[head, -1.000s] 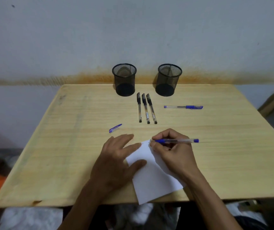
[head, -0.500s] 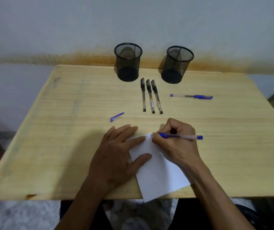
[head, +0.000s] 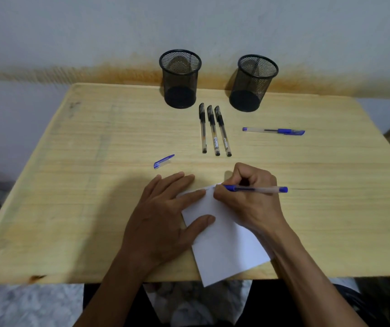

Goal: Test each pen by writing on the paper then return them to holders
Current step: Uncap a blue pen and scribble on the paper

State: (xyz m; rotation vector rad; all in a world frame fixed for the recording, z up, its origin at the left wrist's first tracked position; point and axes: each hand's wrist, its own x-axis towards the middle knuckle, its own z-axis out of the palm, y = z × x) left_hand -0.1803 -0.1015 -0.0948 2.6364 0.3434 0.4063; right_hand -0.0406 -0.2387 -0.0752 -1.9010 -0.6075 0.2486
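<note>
While pinching the uncapped blue pen (head: 255,189) in right hand (head: 248,199), tip at far edge of paper (head: 227,241): keep strokes short, pressure light. Left hand (head: 163,215) flat, fingers spread, pressing paper's left side; hold firm against sliding.

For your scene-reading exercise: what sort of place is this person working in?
Probably a plain home or study desk against a wall: a bare wooden table, two mesh pen holders, and loose pens beside a sheet of paper. The stained wall suggests an ordinary room, not an office.
</note>
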